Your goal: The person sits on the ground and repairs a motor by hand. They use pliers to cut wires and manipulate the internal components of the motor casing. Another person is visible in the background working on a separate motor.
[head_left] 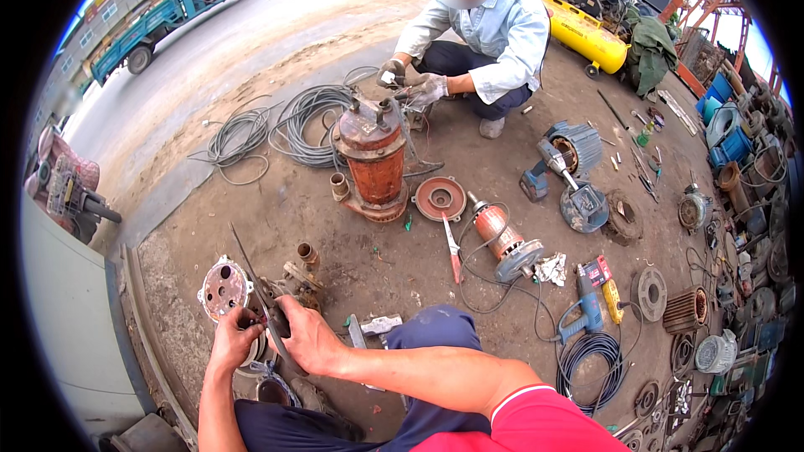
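My right hand (308, 336) is closed around a long, thin, dark curved piece (251, 266), seen nearly edge-on; its exact kind I cannot tell. My left hand (236, 338) is beside it with the fingers pinched together near its face, and what they hold is hidden. Just beyond my left hand lies a round pale metal cover with holes (224, 286). A rusty pump part with a pipe stub (308, 256) stands past my right hand. To the right of that hand, a hammer (378, 325) rests on the ground by my knee.
A co-worker in gloves (423, 90) squats behind a rusty red pump (375, 163). Coiled grey cable (311, 125) lies left of it. At right are a rotor (498, 230), a cordless tool (536, 177), a blue heat gun (586, 308) and another cable coil (593, 372).
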Demonstrator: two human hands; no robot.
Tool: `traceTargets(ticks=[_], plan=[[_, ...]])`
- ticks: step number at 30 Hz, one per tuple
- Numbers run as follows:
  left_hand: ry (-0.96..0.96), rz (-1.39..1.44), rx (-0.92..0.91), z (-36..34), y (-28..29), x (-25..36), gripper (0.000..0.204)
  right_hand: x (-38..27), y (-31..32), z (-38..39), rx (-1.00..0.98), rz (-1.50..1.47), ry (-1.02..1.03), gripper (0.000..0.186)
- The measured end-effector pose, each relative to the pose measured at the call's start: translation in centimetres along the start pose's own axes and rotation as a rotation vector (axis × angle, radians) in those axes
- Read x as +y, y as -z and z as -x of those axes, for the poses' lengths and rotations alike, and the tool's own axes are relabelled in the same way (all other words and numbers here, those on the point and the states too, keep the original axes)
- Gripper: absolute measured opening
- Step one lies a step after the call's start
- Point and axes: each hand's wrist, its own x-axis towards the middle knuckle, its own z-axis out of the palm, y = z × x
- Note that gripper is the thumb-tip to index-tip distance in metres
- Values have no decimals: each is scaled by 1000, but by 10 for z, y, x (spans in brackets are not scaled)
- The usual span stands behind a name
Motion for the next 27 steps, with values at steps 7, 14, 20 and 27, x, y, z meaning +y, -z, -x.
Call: traceTargets(ticks=[7, 14, 20, 27], plan=[[-9, 19, 7, -1, 0, -6, 18, -3, 1, 0, -24, -11, -15, 48], [1, 18, -4, -3, -1, -8, 17, 0, -1, 1, -8, -7, -21, 47], [2, 11, 3, 0, -2, -4, 17, 2, -2, 2, -3, -24, -9, 47], [-35, -93, 6, -8, -1, -14, 26, -8, 5, 4, 34, -59, -13, 38]])
